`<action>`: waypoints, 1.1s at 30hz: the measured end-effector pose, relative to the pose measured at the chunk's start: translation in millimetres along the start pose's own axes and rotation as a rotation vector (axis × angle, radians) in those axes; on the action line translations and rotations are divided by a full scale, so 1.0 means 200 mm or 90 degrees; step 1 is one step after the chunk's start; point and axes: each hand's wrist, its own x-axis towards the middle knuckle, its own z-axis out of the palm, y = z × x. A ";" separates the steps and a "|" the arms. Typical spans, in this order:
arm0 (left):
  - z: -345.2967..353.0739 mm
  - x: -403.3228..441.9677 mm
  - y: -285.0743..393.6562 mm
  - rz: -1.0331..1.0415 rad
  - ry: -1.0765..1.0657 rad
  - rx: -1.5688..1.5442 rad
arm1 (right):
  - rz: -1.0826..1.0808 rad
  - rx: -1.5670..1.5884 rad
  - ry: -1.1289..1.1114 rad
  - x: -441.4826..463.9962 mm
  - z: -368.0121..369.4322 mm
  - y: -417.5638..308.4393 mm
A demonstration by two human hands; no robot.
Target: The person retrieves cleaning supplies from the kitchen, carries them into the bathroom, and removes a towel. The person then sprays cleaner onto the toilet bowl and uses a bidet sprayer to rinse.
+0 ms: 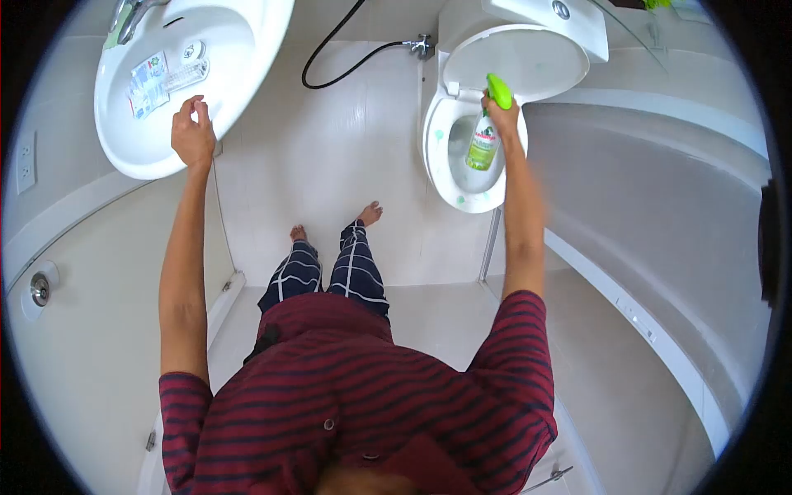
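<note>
We see a spray bottle (483,145) with a clear body, a green-and-white label and a bright green trigger head (498,91), set against the opening of the toilet bowl (455,157); its height above the bowl we cannot judge from this overhead view. The right hand (502,114) grips it just below the head, fingers closed around the neck. Around the bowl lies the white seat (435,157), which bears several pale green spots (461,199). Behind it the lid (528,58) stands raised against the tank (590,25), on top of which we note a round flush button (561,9).

To the left of the toilet, a black hose (318,87) loops from a metal valve (421,45). Farther left, the left hand (193,139) is held over the near rim of the sink (247,58), its fingers bent, with a narrow gap between thumb and forefinger and nothing visible in them. In the basin we find a printed packet (148,85) overlapping a clear item (188,75), both near the drain (194,52). A faucet (136,18) occupies the upper corner.
</note>
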 end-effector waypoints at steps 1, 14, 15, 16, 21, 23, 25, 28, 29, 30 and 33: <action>-0.01 0.00 0.00 0.002 0.003 0.008 | 0.023 -0.087 0.035 -0.08 0.03 0.03; 0.05 0.01 -0.09 0.034 -0.019 -0.006 | 0.397 -0.018 0.221 -1.30 -0.12 0.96; 0.06 0.01 -0.09 0.032 -0.020 -0.024 | 0.385 0.074 0.245 -1.43 -0.18 0.98; 0.05 0.01 -0.08 0.042 -0.024 -0.002 | 0.360 0.166 0.272 -1.53 -0.24 0.98; 0.05 0.02 -0.07 0.028 -0.028 0.030 | 0.298 0.175 0.472 -2.02 -0.35 1.09; 0.05 0.03 -0.08 0.042 -0.032 0.040 | 0.567 -0.039 0.467 -2.18 -0.39 1.15; 0.06 0.03 -0.12 0.058 -0.048 0.049 | 0.631 -0.104 0.477 -2.41 -0.44 1.23; 0.07 0.04 -0.11 0.056 -0.030 0.029 | 0.443 0.104 0.562 -2.53 -0.42 1.34; 0.06 0.03 -0.12 0.068 -0.033 0.018 | 0.432 0.206 0.614 -2.59 -0.43 1.33; 0.04 0.02 -0.09 0.043 -0.034 0.062 | 0.417 0.310 0.667 -2.64 -0.42 1.31; 0.05 0.03 -0.12 0.050 -0.041 0.031 | 0.513 0.256 0.708 -2.83 -0.39 1.28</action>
